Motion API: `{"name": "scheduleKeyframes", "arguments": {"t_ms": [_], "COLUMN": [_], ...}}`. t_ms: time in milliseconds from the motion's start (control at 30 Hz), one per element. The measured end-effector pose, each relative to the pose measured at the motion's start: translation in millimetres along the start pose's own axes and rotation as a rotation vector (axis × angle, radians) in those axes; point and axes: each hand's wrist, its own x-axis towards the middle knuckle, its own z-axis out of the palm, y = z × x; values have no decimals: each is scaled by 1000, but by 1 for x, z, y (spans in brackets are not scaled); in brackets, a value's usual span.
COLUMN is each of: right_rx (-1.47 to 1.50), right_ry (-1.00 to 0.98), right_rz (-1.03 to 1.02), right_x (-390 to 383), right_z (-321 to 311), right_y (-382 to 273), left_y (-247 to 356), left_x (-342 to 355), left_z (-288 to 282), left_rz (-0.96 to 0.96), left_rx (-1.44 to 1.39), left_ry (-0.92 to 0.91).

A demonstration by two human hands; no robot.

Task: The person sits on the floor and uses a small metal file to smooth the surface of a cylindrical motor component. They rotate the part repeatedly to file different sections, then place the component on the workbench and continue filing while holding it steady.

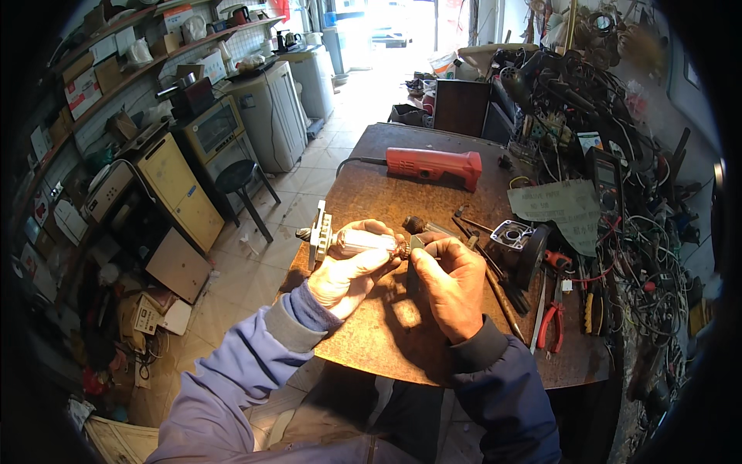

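My left hand [348, 278] is closed round a motor armature [362, 241], held level above the wooden table. A pale fan and end plate [320, 236] sit on the armature's left end, with a short dark gear beyond them. At its right end, by the copper commutator, my right hand [454, 282] pinches a small dark flat strip that looks like sandpaper [415, 267]. The strip touches or nearly touches the commutator; fingers partly hide the contact. Beyond both hands lies a red power tool body [433, 165] with its cord running left.
On the table's right are a metal housing plate [512, 234], red-handled pliers [551, 326], a hammer-like wooden handle [504, 305], a pale printed sheet [555, 209] and a multimeter [605, 182]. Tangled cables [626, 162] pile up beyond. A black stool [238, 178] stands left, near shelves and cabinets.
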Motion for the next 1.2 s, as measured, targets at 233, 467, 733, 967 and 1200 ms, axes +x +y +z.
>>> {"name": "scheduleKeyframes", "arguments": {"t_ms": [233, 467, 733, 967, 1200], "right_rx": [-35, 6, -15, 20, -10], "right_ry": [41, 32, 30, 12, 34], "right_rz": [50, 131, 116, 69, 105], "right_x": [2, -1, 2, 0, 3], "right_z": [0, 1, -3, -2, -6], "right_y": [-4, -14, -15, -10, -12], "left_y": [-6, -4, -1, 0, 3], "left_x": [0, -2, -3, -2, -2], "left_z": [-7, -1, 0, 1, -1], "left_rz": [11, 67, -8, 46, -19], "left_rx": [145, 221, 308, 200, 448], "left_ry": [-36, -28, -80, -38, -141]}}
